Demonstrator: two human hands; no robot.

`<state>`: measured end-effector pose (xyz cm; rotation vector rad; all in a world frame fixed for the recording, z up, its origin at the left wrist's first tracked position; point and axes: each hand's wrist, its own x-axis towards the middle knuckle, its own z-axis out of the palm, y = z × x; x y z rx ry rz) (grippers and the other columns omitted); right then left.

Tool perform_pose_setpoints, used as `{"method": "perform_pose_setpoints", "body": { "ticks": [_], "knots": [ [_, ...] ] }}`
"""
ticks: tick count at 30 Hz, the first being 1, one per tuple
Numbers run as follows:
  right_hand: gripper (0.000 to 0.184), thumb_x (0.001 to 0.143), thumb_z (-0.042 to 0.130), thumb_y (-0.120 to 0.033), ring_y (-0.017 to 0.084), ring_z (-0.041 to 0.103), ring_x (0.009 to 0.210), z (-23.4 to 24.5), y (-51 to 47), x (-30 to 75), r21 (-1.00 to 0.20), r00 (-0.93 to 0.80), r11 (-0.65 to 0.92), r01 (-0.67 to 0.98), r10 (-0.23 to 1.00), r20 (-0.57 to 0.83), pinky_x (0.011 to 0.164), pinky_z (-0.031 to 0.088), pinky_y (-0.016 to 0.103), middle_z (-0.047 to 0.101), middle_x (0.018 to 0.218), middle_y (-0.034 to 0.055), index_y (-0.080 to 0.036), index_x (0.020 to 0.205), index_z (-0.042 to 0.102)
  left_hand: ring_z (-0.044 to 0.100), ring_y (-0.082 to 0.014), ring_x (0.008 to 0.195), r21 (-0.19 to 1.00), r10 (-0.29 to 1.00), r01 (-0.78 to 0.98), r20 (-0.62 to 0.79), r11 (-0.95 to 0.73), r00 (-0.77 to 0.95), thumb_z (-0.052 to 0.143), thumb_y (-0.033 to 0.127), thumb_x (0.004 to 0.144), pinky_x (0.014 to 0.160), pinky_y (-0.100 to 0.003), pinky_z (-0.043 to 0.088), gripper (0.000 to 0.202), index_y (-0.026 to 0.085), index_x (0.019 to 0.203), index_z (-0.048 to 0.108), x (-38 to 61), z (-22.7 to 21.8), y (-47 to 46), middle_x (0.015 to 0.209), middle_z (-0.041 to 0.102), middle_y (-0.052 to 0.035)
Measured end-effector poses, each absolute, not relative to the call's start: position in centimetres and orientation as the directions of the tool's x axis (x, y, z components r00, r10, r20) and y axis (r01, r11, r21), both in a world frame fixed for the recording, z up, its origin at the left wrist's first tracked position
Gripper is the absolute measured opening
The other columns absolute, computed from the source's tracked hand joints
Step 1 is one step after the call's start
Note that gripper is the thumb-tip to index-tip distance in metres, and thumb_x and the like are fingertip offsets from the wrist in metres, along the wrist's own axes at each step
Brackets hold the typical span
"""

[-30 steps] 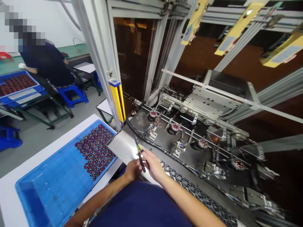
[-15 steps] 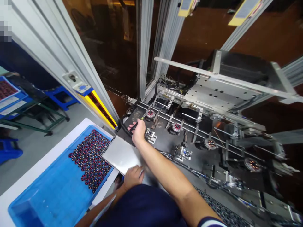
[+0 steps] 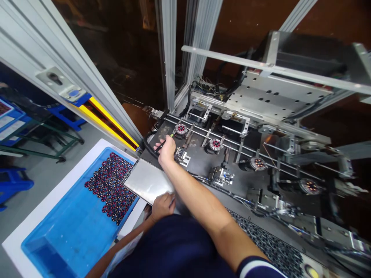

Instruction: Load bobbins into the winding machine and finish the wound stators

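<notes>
My right hand (image 3: pixel 167 150) reaches into the machine and grips a thin black tool with a yellow-green tip (image 3: pixel 165 142). The tip points at the leftmost round red-and-black part (image 3: pixel 181 129) seated on the black machine bed (image 3: pixel 199 162). Two more such parts (image 3: pixel 216 144) sit further right along the rails. My left hand (image 3: pixel 162 205) rests closed at the near edge of a shiny metal plate (image 3: pixel 146 183); I cannot make out anything in it.
A blue tray (image 3: pixel 58 235) with several red-and-black round parts (image 3: pixel 111 185) lies on a white table at the lower left. An aluminium frame post with a yellow strip (image 3: pixel 101 119) stands left of the machine. A strip of dark ring parts (image 3: pixel 266 247) runs along the near right.
My right hand went from beside the left hand out into the machine with the tool. The left hand stayed by the metal plate. The view moved closer and down.
</notes>
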<state>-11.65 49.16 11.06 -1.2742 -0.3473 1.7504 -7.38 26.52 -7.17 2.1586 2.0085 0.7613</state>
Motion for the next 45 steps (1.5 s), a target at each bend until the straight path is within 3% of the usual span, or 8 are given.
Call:
{"method": "perform_pose_setpoints", "body": {
  "ticks": [15, 20, 23, 26, 29, 32, 45],
  "knots": [
    [0.011, 0.090, 0.041, -0.028, 0.004, 0.049, 0.044, 11.8, 49.3, -11.6, -0.663, -0.117, -0.530, -0.529, 0.819, -0.562, 0.041, 0.044, 0.013, 0.050, 0.066, -0.0073, -0.020, 0.083, 0.044, 0.064, -0.0154, 0.084, 0.399, 0.959, 0.908, 0.282, -0.126, 0.010, 0.057, 0.034, 0.093, 0.072, -0.033, 0.057, 0.026, 0.015, 0.111, 0.060, -7.5, -7.3, 26.5, 0.105, 0.065, -0.0067],
    [0.008, 0.080, 0.056, -0.025, 0.005, 0.047, 0.038, 16.1, 44.6, -7.6, -0.667, -0.426, -0.576, -0.472, 0.812, -0.400, 0.034, 0.039, 0.015, 0.054, 0.059, -0.0074, -0.018, 0.082, 0.054, 0.064, -0.0163, 0.087, 0.404, 0.961, 0.907, 0.278, -0.115, -0.003, 0.056, 0.034, 0.093, 0.075, -0.034, 0.057, 0.027, 0.016, 0.113, 0.060, -7.5, -7.0, 26.6, 0.108, 0.064, -0.0073],
    [0.031, 0.073, 0.064, -0.028, 0.008, 0.051, 0.039, 17.7, 41.7, -2.9, -0.692, -0.550, -0.577, -0.434, 0.778, -0.304, 0.032, 0.039, 0.017, 0.059, 0.065, -0.0060, -0.019, 0.102, 0.059, 0.064, -0.0160, 0.087, 0.417, 0.962, 0.903, 0.273, -0.109, -0.010, 0.056, 0.035, 0.094, 0.075, -0.034, 0.057, 0.026, 0.016, 0.112, 0.061, -7.5, -6.7, 26.7, 0.108, 0.064, -0.0074],
    [0.042, 0.073, 0.063, -0.033, 0.009, 0.054, 0.044, 16.8, 41.5, 1.2, -0.712, -0.389, -0.535, -0.455, 0.838, -0.382, 0.034, 0.044, 0.020, 0.062, 0.069, -0.0056, -0.021, 0.112, 0.054, 0.064, -0.0158, 0.086, 0.433, 0.964, 0.894, 0.265, -0.115, -0.005, 0.056, 0.034, 0.094, 0.074, -0.034, 0.057, 0.026, 0.016, 0.112, 0.060, -7.6, -6.1, 26.8, 0.106, 0.065, -0.0069],
    [0.032, 0.076, 0.059, -0.034, 0.009, 0.055, 0.046, 14.1, 43.3, 3.7, -0.728, -0.145, -0.489, -0.480, 0.863, -0.483, 0.037, 0.047, 0.019, 0.060, 0.067, -0.0064, -0.021, 0.105, 0.052, 0.064, -0.0152, 0.083, 0.443, 0.965, 0.888, 0.263, -0.123, 0.003, 0.056, 0.034, 0.094, 0.072, -0.032, 0.057, 0.025, 0.015, 0.110, 0.061, -7.6, -5.4, 26.8, 0.103, 0.065, -0.0062],
    [0.025, 0.081, 0.055, -0.034, 0.008, 0.053, 0.044, 11.6, 45.0, 4.6, -0.732, -0.031, -0.459, -0.504, 0.856, -0.516, 0.038, 0.048, 0.019, 0.057, 0.064, -0.0079, -0.021, 0.102, 0.050, 0.063, -0.0137, 0.079, 0.445, 0.965, 0.887, 0.263, -0.123, 0.002, 0.056, 0.033, 0.094, 0.069, -0.030, 0.057, 0.024, 0.015, 0.109, 0.061, -7.5, -4.8, 27.0, 0.099, 0.065, -0.0053],
    [0.016, 0.081, 0.054, -0.031, 0.007, 0.050, 0.040, 9.6, 46.7, 4.4, -0.717, 0.075, -0.402, -0.570, 0.843, -0.532, 0.040, 0.047, 0.019, 0.056, 0.062, -0.0085, -0.021, 0.092, 0.054, 0.061, -0.0112, 0.070, 0.458, 0.972, 0.882, 0.235, -0.112, 0.001, 0.055, 0.034, 0.094, 0.063, -0.027, 0.055, 0.023, 0.015, 0.106, 0.061, -7.5, -3.6, 27.4, 0.091, 0.065, -0.0031]
  ]
}}
